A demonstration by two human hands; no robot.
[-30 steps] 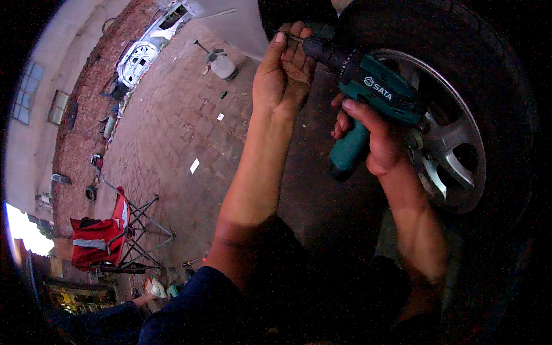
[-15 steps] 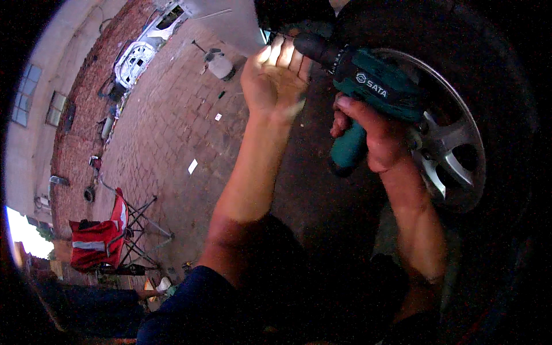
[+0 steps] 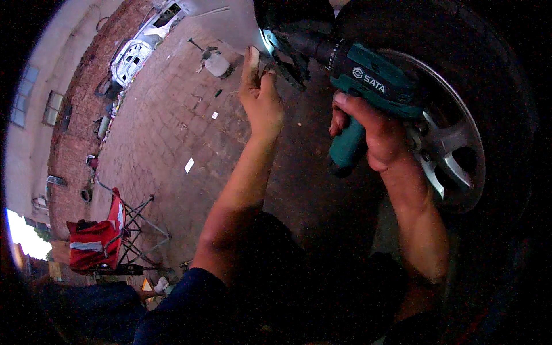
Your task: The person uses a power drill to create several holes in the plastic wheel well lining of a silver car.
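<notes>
Plainly, the wheel (image 3: pixel 451 133) with its dark tyre (image 3: pixel 425 20) fills the right side and bounds the working space. Up and left of the wheel hangs a pale body panel (image 3: pixel 224 26), and well to the wheel's left, lower down, stands a red folding chair (image 3: pixel 92 248), apart from both hands. The power drill (image 3: pixel 374 77) lies across the wheel's upper left part, its chuck (image 3: pixel 310 46) pointing away from the wheel toward the panel's corner, presumably because the tool must line up with something there; the bit is lost in shadow. Wrapped round the teal handle just left of the wheel's hub, the right hand (image 3: pixel 379 126) carries the drill firmly, a grip that likely steadies it. Farther left of the wheel, the left hand (image 3: pixel 263 112) has its thumb and a finger raised beside a dark strip (image 3: pixel 293 79) below the panel; whether it pinches that strip, I cannot tell.

Compared with the earlier frames, the left hand no longer spreads its palm under the chuck but sits farther from the wheel, turned. A bright patch (image 3: pixel 268 39) now lights the panel's corner, absent a second ago, while the drill barely shifts.
</notes>
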